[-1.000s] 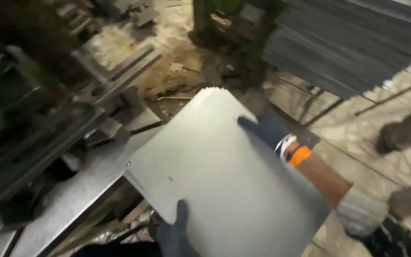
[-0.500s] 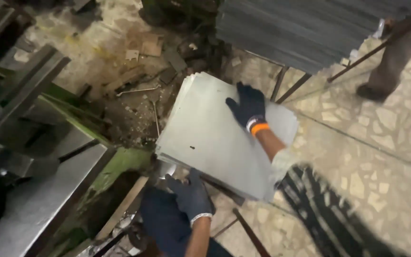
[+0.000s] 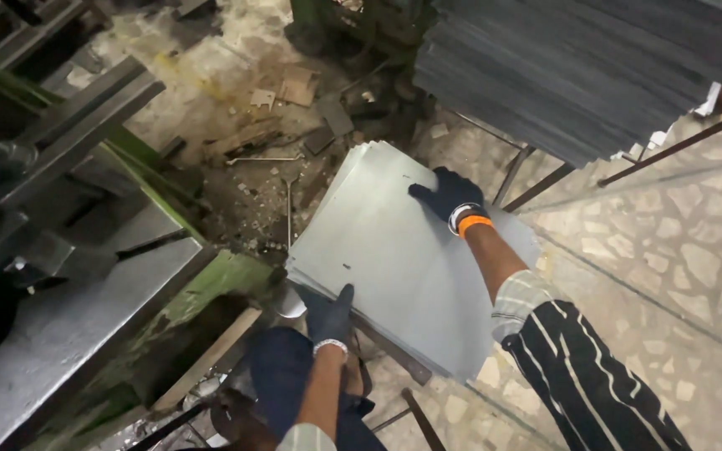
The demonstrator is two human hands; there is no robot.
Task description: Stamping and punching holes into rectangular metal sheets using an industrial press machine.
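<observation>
A stack of flat grey metal sheets (image 3: 394,250) with rounded corners lies low beside my knee. My left hand (image 3: 330,316), in a dark glove, grips the near edge of the stack with the thumb on top. My right hand (image 3: 449,197), also gloved with an orange cuff, presses flat on the top sheet near its far end. My striped sleeve (image 3: 578,376) runs off to the lower right.
A green and grey metal press machine (image 3: 68,250) fills the left side. A tall pile of dark sheets (image 3: 587,67) rests on a rod frame at the upper right. Scrap and debris (image 3: 269,125) litter the dirty floor beyond; stone tiles (image 3: 678,267) lie to the right.
The sheet I carried over the machine table has come down and to the right onto the low stack. My view has swung toward the floor; both hands stay on the sheets.
</observation>
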